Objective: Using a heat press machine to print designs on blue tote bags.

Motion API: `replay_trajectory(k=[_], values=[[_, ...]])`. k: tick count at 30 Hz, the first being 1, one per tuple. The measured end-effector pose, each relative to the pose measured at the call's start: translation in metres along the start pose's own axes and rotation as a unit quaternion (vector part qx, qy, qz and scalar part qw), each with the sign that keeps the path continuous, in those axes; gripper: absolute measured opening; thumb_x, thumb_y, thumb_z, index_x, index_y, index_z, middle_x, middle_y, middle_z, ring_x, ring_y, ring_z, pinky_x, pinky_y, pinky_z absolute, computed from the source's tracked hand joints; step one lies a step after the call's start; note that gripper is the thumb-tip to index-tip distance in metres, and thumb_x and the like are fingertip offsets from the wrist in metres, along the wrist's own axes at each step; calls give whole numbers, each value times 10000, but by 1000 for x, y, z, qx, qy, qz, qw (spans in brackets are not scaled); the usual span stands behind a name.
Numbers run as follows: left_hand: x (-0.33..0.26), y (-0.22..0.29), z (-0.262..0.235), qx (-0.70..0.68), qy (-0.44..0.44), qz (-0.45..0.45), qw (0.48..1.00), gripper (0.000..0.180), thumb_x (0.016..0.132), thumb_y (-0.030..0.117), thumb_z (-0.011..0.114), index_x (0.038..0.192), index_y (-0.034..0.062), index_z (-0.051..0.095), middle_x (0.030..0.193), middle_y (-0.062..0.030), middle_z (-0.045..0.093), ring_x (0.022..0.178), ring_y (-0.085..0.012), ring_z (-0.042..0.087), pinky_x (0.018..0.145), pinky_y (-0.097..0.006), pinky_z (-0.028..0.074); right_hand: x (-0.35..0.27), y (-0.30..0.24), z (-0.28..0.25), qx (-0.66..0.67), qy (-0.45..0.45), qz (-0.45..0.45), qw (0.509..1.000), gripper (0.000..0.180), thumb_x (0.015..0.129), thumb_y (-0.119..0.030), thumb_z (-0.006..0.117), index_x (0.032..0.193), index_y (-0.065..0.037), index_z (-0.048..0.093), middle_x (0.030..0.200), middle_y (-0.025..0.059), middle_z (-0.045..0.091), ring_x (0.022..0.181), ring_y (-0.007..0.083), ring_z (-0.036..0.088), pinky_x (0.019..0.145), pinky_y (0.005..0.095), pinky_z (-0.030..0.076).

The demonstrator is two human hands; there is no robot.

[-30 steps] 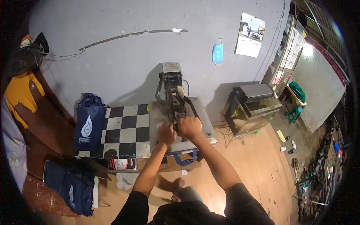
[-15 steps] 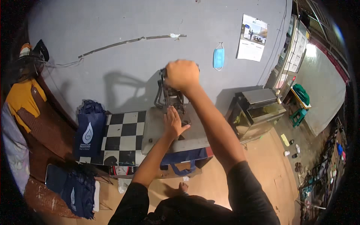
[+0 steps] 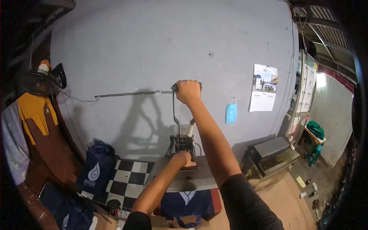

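Note:
My right hand (image 3: 188, 92) is closed around the crossbar at the top of a tall dark lever handle (image 3: 174, 107). The handle belongs to a hand-operated metal press (image 3: 184, 142) standing against the wall. Low at the front of the press, my left hand (image 3: 183, 158) rests with its thumb out to the right, its fingers partly foreshortened. Whatever lies under that palm is hidden. Beneath the press is a grey board (image 3: 199, 178) on the work table.
Left of the board lies a black-and-white checkered tabletop (image 3: 124, 178) with a navy bag (image 3: 96, 168) beside it. Another navy bag (image 3: 188, 203) hangs below the board. A glass-sided case (image 3: 272, 155) stands at the right. A blue face mask (image 3: 231, 113) and calendar (image 3: 264, 87) hang on the wall.
My view has tilted upward. The lever handle now stands taller above the press, with my right hand still on its crossbar. My left hand remains low by the press.

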State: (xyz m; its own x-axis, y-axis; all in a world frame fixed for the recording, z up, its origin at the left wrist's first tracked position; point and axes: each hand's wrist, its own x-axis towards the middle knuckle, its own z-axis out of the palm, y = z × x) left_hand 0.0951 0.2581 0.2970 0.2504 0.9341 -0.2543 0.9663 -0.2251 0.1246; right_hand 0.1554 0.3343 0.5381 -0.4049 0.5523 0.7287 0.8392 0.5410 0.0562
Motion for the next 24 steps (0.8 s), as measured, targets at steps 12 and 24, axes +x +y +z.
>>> replay_trajectory(k=[12, 24], values=[[14, -24, -28, -39, 31, 7, 999, 813, 778, 633, 680, 1055, -131, 648, 1109, -304, 657, 1059, -421, 640, 952, -455, 491, 51, 32, 57, -12, 117, -55, 992, 478, 674, -141, 648, 1127, -40, 536, 1088, 129, 578, 1097, 295, 532, 1024, 410, 378], [-42, -11, -49, -58, 65, 7, 996, 785, 846, 588, 654, 1188, -117, 599, 1192, -314, 622, 1118, -415, 618, 960, -445, 487, 30, 46, 41, 123, 133, -125, 976, 399, 740, -149, 646, 1119, -32, 597, 1167, 152, 607, 1145, 314, 559, 961, 431, 454]])
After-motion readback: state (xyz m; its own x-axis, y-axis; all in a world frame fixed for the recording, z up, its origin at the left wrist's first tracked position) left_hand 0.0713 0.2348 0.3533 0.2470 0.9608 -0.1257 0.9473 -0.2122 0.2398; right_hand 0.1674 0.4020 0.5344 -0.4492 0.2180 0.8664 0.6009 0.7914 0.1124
